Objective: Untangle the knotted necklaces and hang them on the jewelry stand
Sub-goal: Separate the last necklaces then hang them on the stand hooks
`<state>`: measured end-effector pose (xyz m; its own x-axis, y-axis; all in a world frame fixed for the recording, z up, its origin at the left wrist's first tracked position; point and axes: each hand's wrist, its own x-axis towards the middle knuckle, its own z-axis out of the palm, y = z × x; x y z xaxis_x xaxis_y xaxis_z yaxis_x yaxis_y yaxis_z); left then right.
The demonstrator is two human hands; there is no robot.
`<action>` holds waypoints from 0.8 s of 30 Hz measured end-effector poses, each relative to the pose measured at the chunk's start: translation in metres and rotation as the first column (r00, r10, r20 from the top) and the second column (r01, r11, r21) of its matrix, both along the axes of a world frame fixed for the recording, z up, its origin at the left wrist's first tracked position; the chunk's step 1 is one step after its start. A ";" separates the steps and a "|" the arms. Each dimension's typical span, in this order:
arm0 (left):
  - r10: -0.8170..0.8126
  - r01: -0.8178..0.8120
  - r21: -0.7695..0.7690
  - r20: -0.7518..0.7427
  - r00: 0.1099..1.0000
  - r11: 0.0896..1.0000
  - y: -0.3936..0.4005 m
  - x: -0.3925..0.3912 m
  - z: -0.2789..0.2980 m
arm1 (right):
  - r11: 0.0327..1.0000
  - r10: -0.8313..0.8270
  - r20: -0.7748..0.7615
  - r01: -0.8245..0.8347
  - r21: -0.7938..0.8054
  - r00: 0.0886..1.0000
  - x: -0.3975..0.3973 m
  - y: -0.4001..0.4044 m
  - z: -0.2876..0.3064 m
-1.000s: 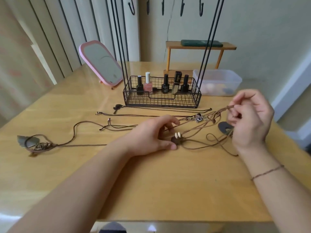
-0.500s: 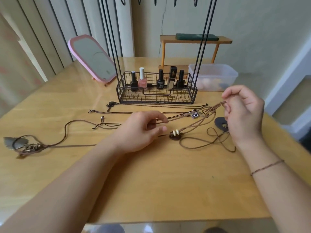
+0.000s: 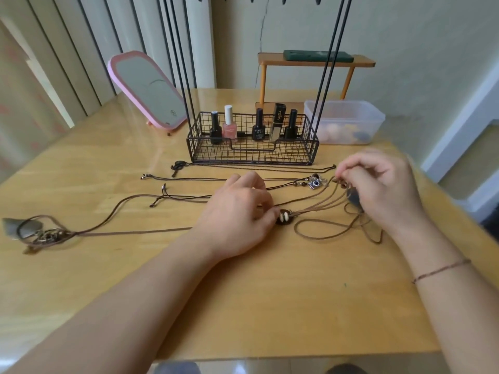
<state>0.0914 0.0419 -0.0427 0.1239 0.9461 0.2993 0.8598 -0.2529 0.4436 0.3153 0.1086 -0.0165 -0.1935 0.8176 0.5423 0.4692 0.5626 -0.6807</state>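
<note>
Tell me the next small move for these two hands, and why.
Probably ease the right hand up and away, drawing its pinched brown cords out of the knot, while the left hand pins the shell pendant. The strands between them look bunched together.

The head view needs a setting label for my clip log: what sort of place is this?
Probably a home dressing or vanity table: a pink-framed tabletop mirror, nail polish bottles in the wire basket of a jewelry stand, and corded necklaces spread on the wooden table.

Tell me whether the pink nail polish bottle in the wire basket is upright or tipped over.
Upright. The pink nail polish bottle stands in the wire basket with its white cap pointing straight up, in line with the dark bottles beside it.
</note>
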 end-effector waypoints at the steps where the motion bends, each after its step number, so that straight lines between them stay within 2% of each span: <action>1: -0.005 0.006 -0.015 0.021 1.000 1.000 0.000 -0.001 0.000 | 0.998 0.066 0.114 -0.065 -0.011 0.991 -0.001 -0.003 0.000; 3: -0.021 0.024 -0.051 0.052 0.998 0.998 -0.003 -0.003 0.003 | 0.990 0.127 0.328 -0.102 -0.094 0.936 -0.005 -0.009 -0.001; 6: -0.051 0.057 -0.093 0.061 0.997 0.994 -0.005 -0.004 0.007 | 0.993 0.076 0.605 -0.006 -0.118 0.793 -0.014 -0.014 -0.002; 8: -0.069 0.076 -0.116 0.059 0.996 0.990 -0.006 -0.005 0.009 | 0.992 0.087 0.653 -0.007 -0.124 0.752 -0.019 -0.018 -0.001; 16: -0.076 0.086 -0.156 0.072 0.995 0.984 -0.006 -0.005 0.011 | 0.998 0.056 0.711 -0.046 -0.032 0.701 -0.025 -0.024 0.002; 18: -0.074 0.085 -0.158 0.076 0.994 0.984 -0.006 -0.005 0.010 | 0.997 0.074 0.632 -0.052 -0.052 0.772 -0.025 -0.020 -0.003; 21: -0.061 0.076 -0.164 0.096 0.993 0.984 -0.005 -0.005 0.008 | 0.980 0.180 0.276 -0.147 -0.136 0.944 -0.023 -0.011 -0.010; 24: -0.056 0.073 -0.198 0.092 0.994 0.977 -0.004 -0.005 0.008 | 0.943 0.313 0.042 -0.306 -0.131 0.949 -0.015 -0.005 -0.007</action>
<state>0.0863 0.0375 -0.0351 0.1689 0.9788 0.1162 0.8011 -0.2050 0.5623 0.3003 0.1041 -0.0235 -0.4771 0.7710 0.4219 0.3279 0.6016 -0.7284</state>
